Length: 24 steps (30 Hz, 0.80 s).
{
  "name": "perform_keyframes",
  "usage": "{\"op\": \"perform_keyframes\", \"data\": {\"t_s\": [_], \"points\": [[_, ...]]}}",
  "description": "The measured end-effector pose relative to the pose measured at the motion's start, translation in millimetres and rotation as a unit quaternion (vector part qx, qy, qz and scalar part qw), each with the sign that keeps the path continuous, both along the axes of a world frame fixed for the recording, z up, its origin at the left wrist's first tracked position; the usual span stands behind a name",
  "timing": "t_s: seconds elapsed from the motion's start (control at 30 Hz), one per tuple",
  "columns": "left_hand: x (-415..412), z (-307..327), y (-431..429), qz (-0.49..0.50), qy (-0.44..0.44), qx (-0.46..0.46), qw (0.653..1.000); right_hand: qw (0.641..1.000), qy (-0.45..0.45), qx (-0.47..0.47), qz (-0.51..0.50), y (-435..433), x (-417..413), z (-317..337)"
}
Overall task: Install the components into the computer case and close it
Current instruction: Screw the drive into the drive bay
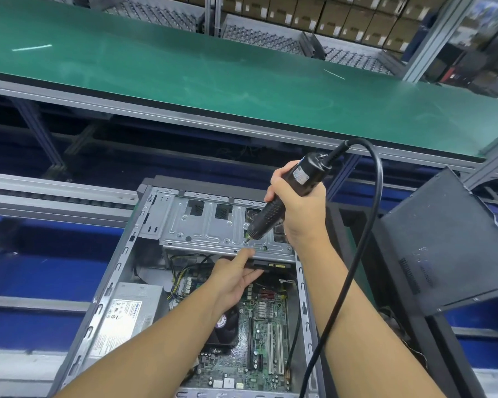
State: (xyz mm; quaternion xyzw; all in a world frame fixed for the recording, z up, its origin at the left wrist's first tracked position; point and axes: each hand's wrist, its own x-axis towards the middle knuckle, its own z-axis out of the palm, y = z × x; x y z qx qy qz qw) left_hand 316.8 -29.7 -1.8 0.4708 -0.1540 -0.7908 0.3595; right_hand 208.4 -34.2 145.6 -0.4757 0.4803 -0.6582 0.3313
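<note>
An open grey computer case (118, 271) lies on its side in front of me, with the motherboard (268, 340) and a power supply (127, 314) inside. My right hand (296, 214) grips a black electric screwdriver (285, 196), whose bit touches the top of the metal drive cage (207, 225). Under the cage's near edge, my left hand (236, 275) reaches in, thumb against the edge and fingers holding a black drive (273, 266) from below.
The screwdriver's black cable (354, 254) loops down over my right forearm. A black side panel (440, 248) leans at the right. A green conveyor belt (213, 70) runs behind the case, with racks of cardboard boxes (328, 15) beyond.
</note>
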Motion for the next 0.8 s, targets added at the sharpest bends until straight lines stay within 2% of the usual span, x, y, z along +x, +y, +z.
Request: {"op": "perform_keyframes", "data": {"t_s": [0.23, 0.53, 0.8], "points": [[1, 3, 0, -0.015, 0.023, 0.008, 1.000, 1.000, 0.003, 0.018, -0.004, -5, -2, -2], [-1, 7, 0, 0.000, 0.022, 0.017, 1.000, 0.982, 0.173, 0.045, 0.059, -15, 20, 13], [-1, 5, 1, -0.001, 0.028, 0.015, 0.999, 0.984, 0.152, 0.074, 0.050, -16, 20, 12]]}}
